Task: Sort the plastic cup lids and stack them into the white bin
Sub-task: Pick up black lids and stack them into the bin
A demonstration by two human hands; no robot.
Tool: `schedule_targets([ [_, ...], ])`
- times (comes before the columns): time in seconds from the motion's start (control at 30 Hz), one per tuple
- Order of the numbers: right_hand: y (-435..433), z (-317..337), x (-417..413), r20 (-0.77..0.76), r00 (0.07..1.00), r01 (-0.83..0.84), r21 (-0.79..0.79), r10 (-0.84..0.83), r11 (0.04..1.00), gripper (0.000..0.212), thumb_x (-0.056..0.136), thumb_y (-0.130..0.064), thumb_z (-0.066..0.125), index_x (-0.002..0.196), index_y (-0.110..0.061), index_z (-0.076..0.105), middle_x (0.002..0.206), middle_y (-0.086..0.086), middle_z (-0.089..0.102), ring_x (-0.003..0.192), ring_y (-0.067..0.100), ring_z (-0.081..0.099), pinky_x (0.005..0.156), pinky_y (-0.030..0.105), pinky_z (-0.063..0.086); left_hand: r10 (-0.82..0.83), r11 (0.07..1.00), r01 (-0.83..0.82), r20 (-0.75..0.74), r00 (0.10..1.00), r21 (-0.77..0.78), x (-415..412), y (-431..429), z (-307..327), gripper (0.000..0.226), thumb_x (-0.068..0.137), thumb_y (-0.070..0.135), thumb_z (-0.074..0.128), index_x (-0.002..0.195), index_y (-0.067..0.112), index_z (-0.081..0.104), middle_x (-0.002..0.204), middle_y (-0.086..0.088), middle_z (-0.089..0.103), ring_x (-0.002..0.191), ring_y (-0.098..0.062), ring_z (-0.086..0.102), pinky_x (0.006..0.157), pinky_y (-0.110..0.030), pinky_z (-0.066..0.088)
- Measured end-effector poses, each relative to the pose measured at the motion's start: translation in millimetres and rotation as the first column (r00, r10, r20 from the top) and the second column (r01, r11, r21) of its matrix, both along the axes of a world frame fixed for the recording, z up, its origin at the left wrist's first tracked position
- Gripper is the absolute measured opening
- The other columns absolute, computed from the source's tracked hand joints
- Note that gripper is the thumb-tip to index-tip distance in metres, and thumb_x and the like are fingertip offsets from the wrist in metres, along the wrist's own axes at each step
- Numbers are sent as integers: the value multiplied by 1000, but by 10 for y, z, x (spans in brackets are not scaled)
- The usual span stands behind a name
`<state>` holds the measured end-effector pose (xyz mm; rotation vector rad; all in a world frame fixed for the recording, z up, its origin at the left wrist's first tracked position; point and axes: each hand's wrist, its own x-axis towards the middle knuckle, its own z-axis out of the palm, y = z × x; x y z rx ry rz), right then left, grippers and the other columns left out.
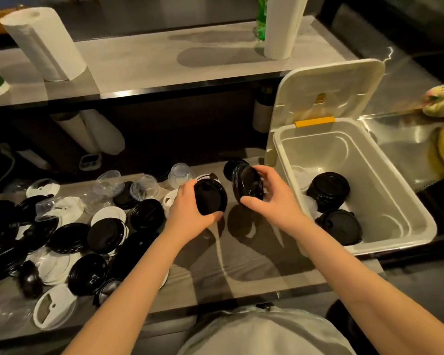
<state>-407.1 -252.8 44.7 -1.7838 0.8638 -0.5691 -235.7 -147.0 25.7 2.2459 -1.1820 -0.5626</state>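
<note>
We curl each hand, left (190, 208) and right (272, 198), around round black plastic lids (212, 198), matching them before stacking into the white plastic bin (395, 190).

Each hand, left hand (190, 203) and right hand (272, 198), holds a black lid (210, 197) beside the white bin (395, 190).

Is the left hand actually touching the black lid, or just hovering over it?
Touching. Head view: left hand grips the black lid, thumb and fingers wrapped round its rim.

Grey counter (254, 275) under raised shelf (144, 60)
</note>
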Motion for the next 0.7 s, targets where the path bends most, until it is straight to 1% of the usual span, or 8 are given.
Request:
schedule_targets([
  [0.1, -207, 205, -261, 85, 995, 54, 23, -56, 998, 59, 79, -12, 74, 125, -27, 41, 114, -21, 49, 104, -7, 52, 78, 4, 44, -20, 997, 20, 11, 1000, -73, -205, -243, 128, 93, 70, 41, 78, 142, 18, 24, 143, -2, 31, 131, -20, 33, 100, -27, 32],
  [0.2, -467, 347, -565, 133, 983, 122, 41, -127, 992, 59, 79, -10, 73, 125, -27, 42, 115, -23, 48, 110, 5, 54, 84, 18, 48, -29, 992, 27, -17, 999, -123, -391, -452, 260, 94, 70, 42, 77, 143, 19, 22, 145, 0, 28, 131, -18, 32, 97, -23, 28],
  [0.3, -774, 394, -871, 104, 978, 183, 13, -183, 983, 64, 72, -22, 77, 126, -27, 43, 121, -12, 53, 115, 11, 54, 93, 30, 49, -45, 988, 36, -57, 997, -151, -568, -641, 389, 93, 73, 39, 76, 145, 19, 21, 146, 1, 26, 132, -17, 31, 97, -22, 27],
  [0.37, -969, 386, -1059, 8, 976, 218, -39, -217, 975, 70, 69, -25, 78, 129, -24, 42, 128, -2, 51, 119, 13, 50, 100, 35, 45, -61, 985, 50, -62, 996, -167, -688, -753, 453, 92, 74, 38, 76, 145, 19, 21, 148, 2, 25, 133, -15, 29, 96, -21, 25],
  [0.43, -1145, 358, -1219, -181, 952, 220, -162, -248, 962, 76, 71, -22, 79, 135, -19, 39, 134, 2, 46, 124, 17, 45, 106, 36, 39, -75, 982, 63, -59, 995, -179, -800, -859, 483, 92, 74, 38, 76, 145, 19, 21, 148, 2, 25, 133, -15, 29, 97, -20, 24],
  [0.5, -1294, 315, -1320, -403, 889, 114, -267, -218, 957, 82, 72, -24, 78, 141, -16, 33, 139, 5, 40, 127, 22, 41, 103, 31, 34, -82, 981, 70, -58, 995, -183, -907, -963, 492, 92, 73, 38, 76, 145, 19, 23, 148, 2, 27, 133, -14, 31, 97, -19, 24],
  [0.6, -1524, 189, -1309, -643, 762, -105, -239, -76, 965, 86, 73, -29, 76, 143, -17, 29, 139, 8, 40, 125, 26, 42, 100, 35, 39, -83, 980, 70, -67, 994, -184, -1038, -1092, 480, 92, 71, 39, 77, 144, 19, 24, 146, 2, 30, 132, -15, 33, 97, -22, 27],
  [0.7, -1730, 7, -1184, -783, 621, -243, -156, 30, 957, 87, 73, -31, 76, 145, -17, 29, 138, 9, 41, 124, 27, 44, 98, 36, 43, -83, 983, 67, -86, 993, -173, -1115, -1148, 463, 93, 71, 39, 77, 145, 20, 24, 147, 3, 30, 132, -16, 33, 98, -24, 28],
])
